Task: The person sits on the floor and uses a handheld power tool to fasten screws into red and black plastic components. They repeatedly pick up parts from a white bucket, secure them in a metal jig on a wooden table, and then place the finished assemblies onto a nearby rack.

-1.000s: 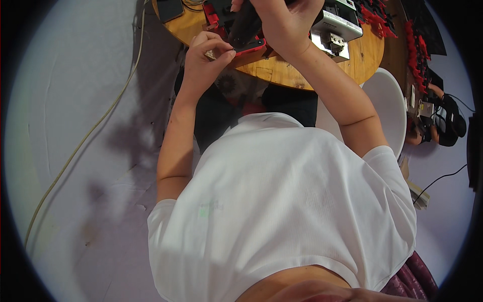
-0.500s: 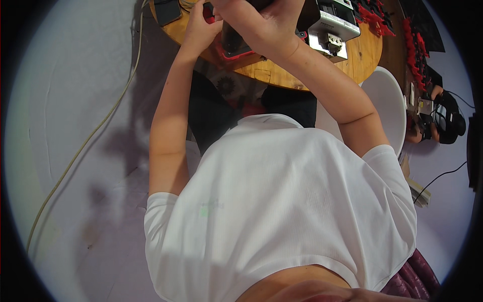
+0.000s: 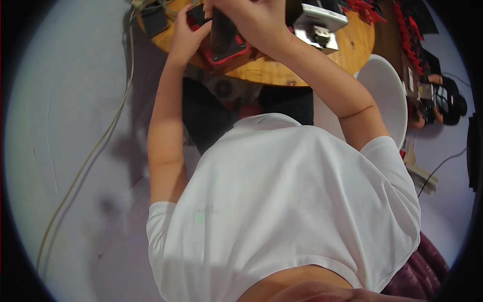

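A red and black box-like device (image 3: 227, 56) lies near the front edge of a round wooden table. My left hand (image 3: 187, 38) is at its left side, thumb and fingers curved around that edge. Above the device, my right hand (image 3: 264, 25) is closed, fingers bent toward the left hand. A dark, tube-shaped thing (image 3: 222, 34) stands out from under the right hand, over the device; its kind cannot be made out. The upper picture edge cuts off part of both hands, and the right fingertips are mostly hidden.
A silver and white metal machine (image 3: 320, 27) stands right of my hands on the wooden table (image 3: 359, 43). A dark flat box (image 3: 154, 21) lies at the table's left. Red parts (image 3: 366, 9) sit farther right. A white chair (image 3: 385, 85) and another person (image 3: 445, 100) are at the right.
The whole view has shifted slightly, the table now lying farther left and up. More of the red and black device shows between my hands. My left thumb and fingers appear farther apart.
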The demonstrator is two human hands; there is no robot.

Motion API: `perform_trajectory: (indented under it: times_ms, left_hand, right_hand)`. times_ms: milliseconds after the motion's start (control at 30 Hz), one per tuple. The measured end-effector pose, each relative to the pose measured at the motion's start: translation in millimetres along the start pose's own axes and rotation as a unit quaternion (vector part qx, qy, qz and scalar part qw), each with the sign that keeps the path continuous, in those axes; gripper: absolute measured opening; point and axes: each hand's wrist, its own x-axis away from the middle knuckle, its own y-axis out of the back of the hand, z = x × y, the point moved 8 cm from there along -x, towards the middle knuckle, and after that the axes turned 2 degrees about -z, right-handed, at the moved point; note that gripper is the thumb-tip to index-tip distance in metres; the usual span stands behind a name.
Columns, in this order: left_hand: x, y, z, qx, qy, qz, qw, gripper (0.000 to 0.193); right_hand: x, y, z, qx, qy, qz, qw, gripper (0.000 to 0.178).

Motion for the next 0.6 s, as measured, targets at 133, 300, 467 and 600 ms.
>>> perform_trajectory:
  times_ms: [133, 300, 467, 600]
  left_hand:
    - [6, -4, -21, 0.127, 0.154, 0.075, 0.977, 0.090]
    - [-10, 4, -37, -0.180, 0.012, 0.087, 0.980, 0.084]
    - [-13, -36, -78, -0.339, -0.144, 0.066, 0.928, 0.070]
    - [-17, -54, -68, -0.373, -0.147, 0.105, 0.910, 0.062]
  right_hand:
    - [-9, 76, 34, 0.173, -0.126, -0.055, 0.975, 0.042]
    - [0, 158, 84, 0.322, -0.058, -0.065, 0.943, 0.041]
    - [28, 200, 96, 0.404, -0.112, -0.164, 0.893, 0.039]
    - [44, 218, 83, 0.270, -0.001, -0.254, 0.929, 0.034]
